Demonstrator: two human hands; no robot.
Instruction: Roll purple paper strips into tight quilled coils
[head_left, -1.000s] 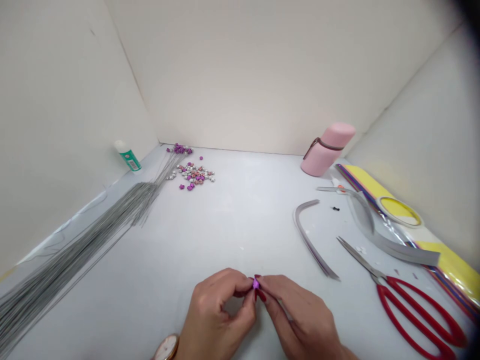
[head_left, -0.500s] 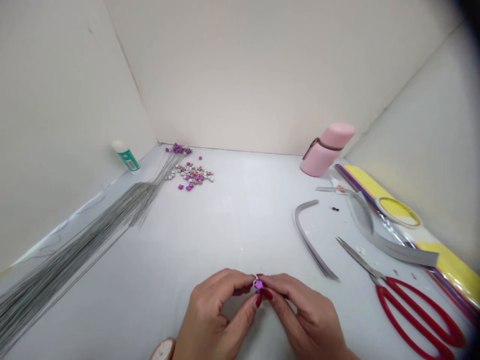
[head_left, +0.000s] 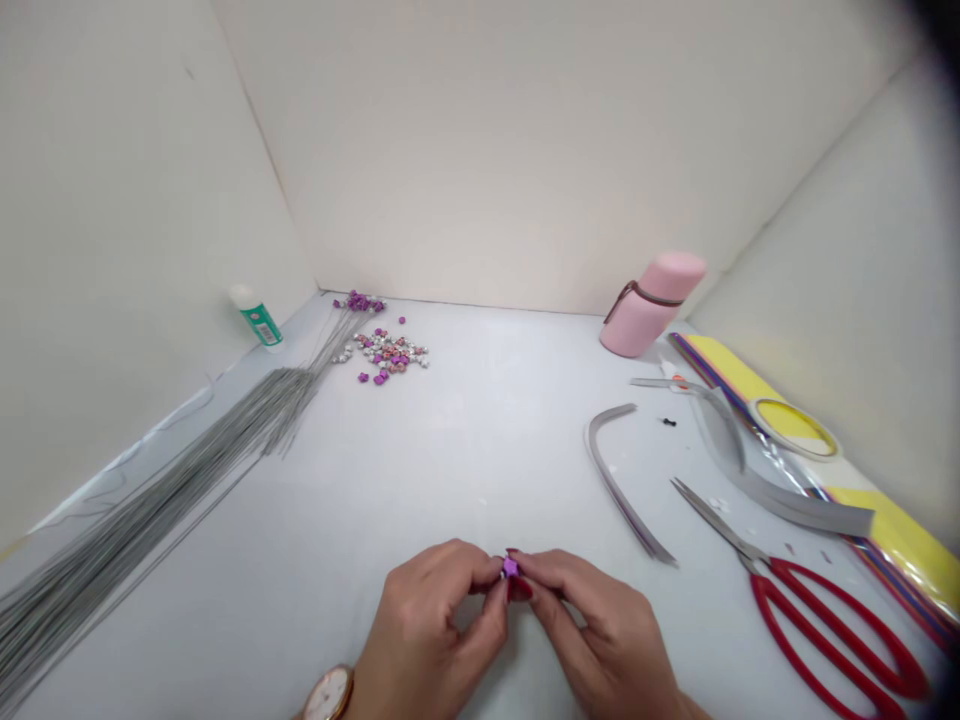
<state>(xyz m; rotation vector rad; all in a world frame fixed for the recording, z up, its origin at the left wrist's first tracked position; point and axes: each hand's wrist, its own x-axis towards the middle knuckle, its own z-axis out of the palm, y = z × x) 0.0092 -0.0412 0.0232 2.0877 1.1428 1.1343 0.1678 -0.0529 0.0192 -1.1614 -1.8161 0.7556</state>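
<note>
A small purple star [head_left: 511,568] is pinched between the fingertips of both hands, low in the middle of the head view. My left hand [head_left: 439,625] grips it from the left, thumb and forefinger pressed together. From the right, the thumb and forefinger of my right hand [head_left: 600,625] hold the same star, and their red nails partly cover it. Right of the hands lie a curved gray paper strip bundle [head_left: 616,485] and scissors with red handles [head_left: 757,560]. A pile of small purple, silver and pink stars [head_left: 391,352] sits farther back on the left.
Thin gray wires [head_left: 180,480] stretch along the left, with purple stars [head_left: 361,301] at their far end. A glue stick [head_left: 259,318] stands at the left wall. At the right are a pink bottle [head_left: 649,308], a tape roll [head_left: 832,446], yellow sheets [head_left: 900,530] and a wide gray strip [head_left: 810,508].
Both hands have shifted slightly, and the purple star between them sits a little farther left and looks turned. More of the wristwatch shows at the left wrist.
</note>
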